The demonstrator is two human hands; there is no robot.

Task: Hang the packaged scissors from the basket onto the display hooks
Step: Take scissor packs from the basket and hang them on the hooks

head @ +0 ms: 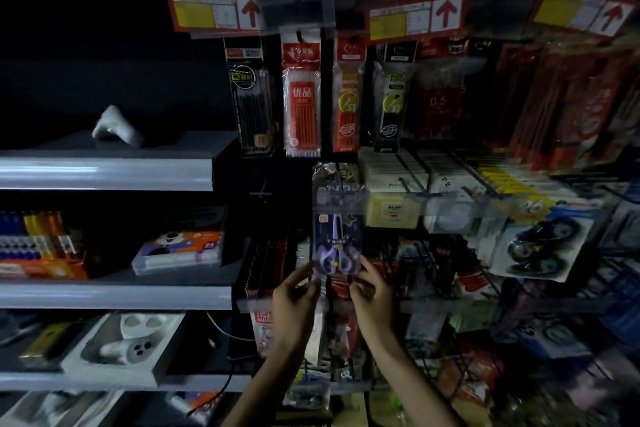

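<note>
Left hand [294, 293] and right hand [372, 291] pinch the scissors pack [337, 243] under the label strip [341, 199] — hook unseen, it might drop.

both hands' fingers [306, 272] pinch the purple scissors pack [337, 243] upright before the display hooks [410, 185].

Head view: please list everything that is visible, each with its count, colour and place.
packaged scissors: one, purple, centre, in front of the display
refill packs: four, black, red and yellow, hanging in the upper row
price tags: three, red and yellow with red arrows, top
shelves: several, grey, left
box marked 24: one, orange and white, on a left shelf
hands: two; left hand holds the pack's lower left corner, right hand its lower right corner
</note>
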